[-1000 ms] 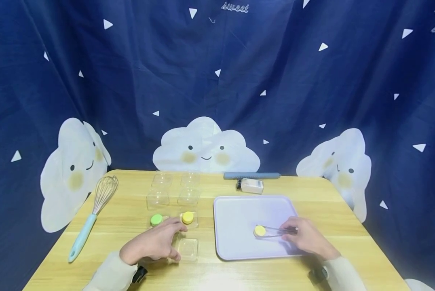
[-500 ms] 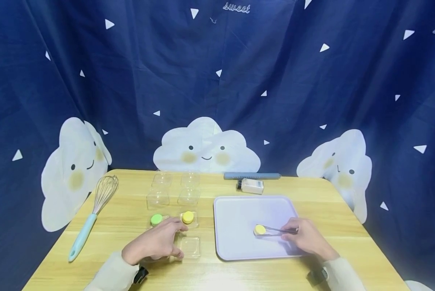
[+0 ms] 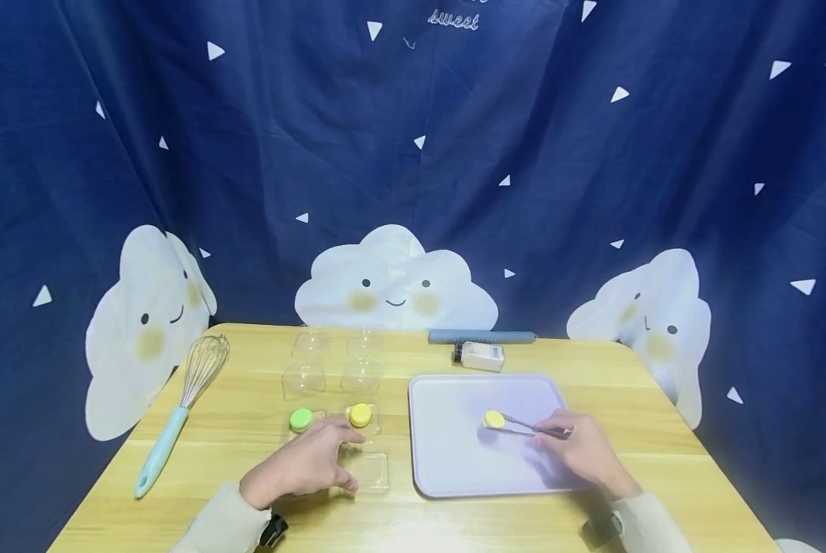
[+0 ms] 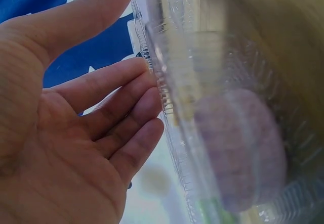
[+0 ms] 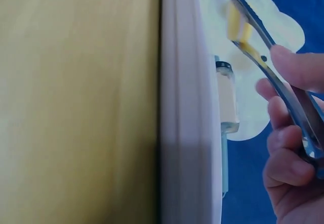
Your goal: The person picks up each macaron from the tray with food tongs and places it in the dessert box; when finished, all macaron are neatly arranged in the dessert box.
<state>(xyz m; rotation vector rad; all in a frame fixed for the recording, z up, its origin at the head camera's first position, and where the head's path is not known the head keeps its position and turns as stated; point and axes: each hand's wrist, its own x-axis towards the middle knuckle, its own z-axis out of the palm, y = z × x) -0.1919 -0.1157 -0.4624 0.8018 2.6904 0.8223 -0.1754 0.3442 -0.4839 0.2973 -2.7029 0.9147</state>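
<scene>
My right hand [image 3: 589, 453] grips metal tongs [image 3: 539, 428] whose tips pinch a yellow macaron [image 3: 493, 419] over the pale lilac tray [image 3: 447, 480]. In the right wrist view, the macaron [image 5: 236, 24] sits between the tong tips, raised above the tray's edge. My left hand [image 3: 305, 465] lies at the left of a clear plastic macaron box [image 3: 371, 472], thumb and fingers spread. Its fingertips meet the box wall in the left wrist view, where a pinkish macaron [image 4: 240, 148] shows through the plastic. The box's farther compartments hold a green macaron [image 3: 301, 419] and another yellow macaron [image 3: 361, 415].
The box's domed lid [image 3: 305, 378] lies opened out behind its base. A whisk [image 3: 181, 415] with a light blue handle lies at the left. Behind the tray are a small black-capped bottle [image 3: 480, 356] and a blue-grey rod [image 3: 482, 336], before a dark curtain [image 3: 413, 177].
My right hand has lifted the yellow macaron with the tongs from the tray, slightly away from me. My left hand and the box's near end have shifted slightly right.
</scene>
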